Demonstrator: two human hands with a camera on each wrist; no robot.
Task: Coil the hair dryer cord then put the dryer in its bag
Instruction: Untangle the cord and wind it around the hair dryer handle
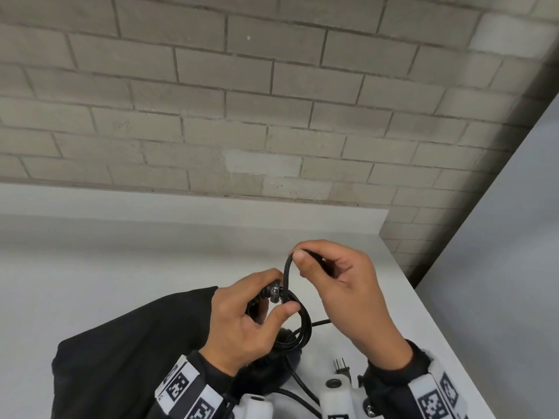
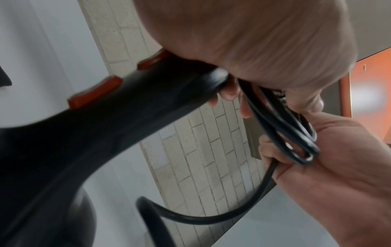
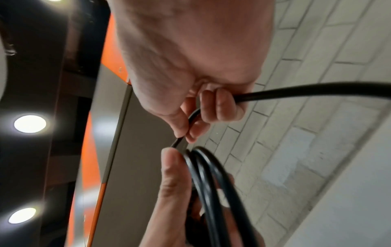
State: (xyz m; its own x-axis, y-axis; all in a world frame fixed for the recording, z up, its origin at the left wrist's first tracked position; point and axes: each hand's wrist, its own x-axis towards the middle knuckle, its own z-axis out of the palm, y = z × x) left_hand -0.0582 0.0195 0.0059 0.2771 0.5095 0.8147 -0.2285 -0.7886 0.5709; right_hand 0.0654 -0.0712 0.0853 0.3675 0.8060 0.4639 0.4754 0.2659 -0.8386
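My left hand (image 1: 279, 293) grips the butt of the black hair dryer (image 2: 84, 133), whose handle carries orange buttons. Its thumb also pins a few loops of the black cord (image 1: 307, 325) against the handle end. In the head view the dryer body (image 1: 266, 373) hangs below that hand, mostly hidden by it. Just above and to the right, my right hand (image 1: 298, 252) pinches a stretch of cord (image 3: 296, 91) between thumb and forefinger. The loose tail runs down to the plug (image 1: 341, 365) lying on the table. The black bag (image 1: 136, 343) lies crumpled at the left, under my left forearm.
A white table (image 1: 90, 267) runs back to a grey brick wall (image 1: 272, 101). Its right edge slants close beside my right arm. White camera mounts (image 1: 332, 391) sit on both wrists at the bottom.
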